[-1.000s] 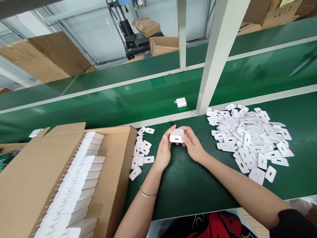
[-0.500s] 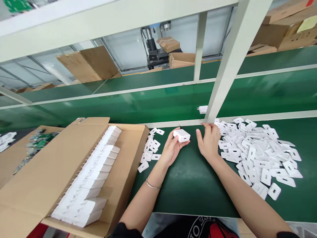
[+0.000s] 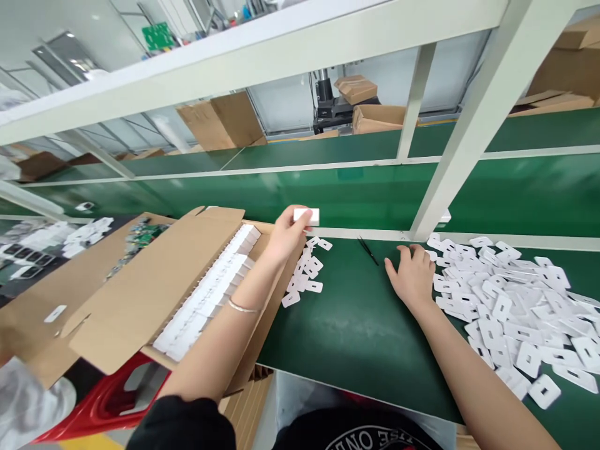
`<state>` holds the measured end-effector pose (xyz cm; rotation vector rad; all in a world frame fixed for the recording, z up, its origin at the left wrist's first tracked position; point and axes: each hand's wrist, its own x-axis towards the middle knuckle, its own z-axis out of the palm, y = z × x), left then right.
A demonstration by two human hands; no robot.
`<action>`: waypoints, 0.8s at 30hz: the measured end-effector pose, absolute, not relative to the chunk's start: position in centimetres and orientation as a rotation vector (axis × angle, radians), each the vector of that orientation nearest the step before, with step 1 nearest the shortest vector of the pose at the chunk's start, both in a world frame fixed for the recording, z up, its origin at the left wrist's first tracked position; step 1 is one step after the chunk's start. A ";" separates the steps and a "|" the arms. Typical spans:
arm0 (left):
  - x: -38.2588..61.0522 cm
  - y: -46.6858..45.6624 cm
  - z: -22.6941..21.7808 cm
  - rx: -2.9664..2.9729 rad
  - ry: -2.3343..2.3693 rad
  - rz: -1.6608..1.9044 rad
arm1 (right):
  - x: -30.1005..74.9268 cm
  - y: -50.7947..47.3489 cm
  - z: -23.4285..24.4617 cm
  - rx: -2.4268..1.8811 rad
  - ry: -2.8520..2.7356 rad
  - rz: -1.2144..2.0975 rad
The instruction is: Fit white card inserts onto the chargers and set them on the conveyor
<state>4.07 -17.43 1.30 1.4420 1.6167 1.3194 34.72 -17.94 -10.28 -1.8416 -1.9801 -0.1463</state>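
My left hand is closed around a white charger block, above the far right corner of an open cardboard box. Inside that box stand rows of white charger blocks, partly hidden by my left arm. My right hand lies on the green table with its fingers apart and nothing in them. Just right of it spreads a big pile of flat white plates with slots. A smaller group of the same plates lies beside the box. Black tweezers lie between my hands.
A pale metal post rises from the table's back edge, with a white piece behind it. Green circuit boards lie beyond the box's flap at left. A red stool stands below.
My left hand has carried the charger block left and away from me, over to the box. My right hand stays near the pile, its fingers lowered. The view has turned left.
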 end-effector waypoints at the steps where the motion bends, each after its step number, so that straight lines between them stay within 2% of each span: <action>1: 2.2 -17.4 1.5 1.544 1.753 1.227 | 34.8 -17.9 -10.4 -1.834 -1.982 -0.180; 4: -3.3 -17.7 1.2 1.843 2.261 0.620 | 35.1 -17.7 -10.8 -1.838 -1.989 -0.233; 5: -4.8 -17.9 0.8 1.886 2.369 0.376 | 35.2 -17.6 -11.0 -1.845 -2.001 -0.229; 7: -7.3 -18.3 -0.1 1.890 2.454 0.115 | 35.2 -17.6 -11.2 -1.848 -2.036 -0.203; 16: -11.3 -19.4 -3.7 1.873 2.505 -0.264 | 35.0 -17.8 -10.8 -1.805 -2.058 -0.206; 24: -12.2 -19.9 -3.8 1.826 2.574 -0.371 | 35.5 -17.6 -10.8 -1.823 -2.068 -0.159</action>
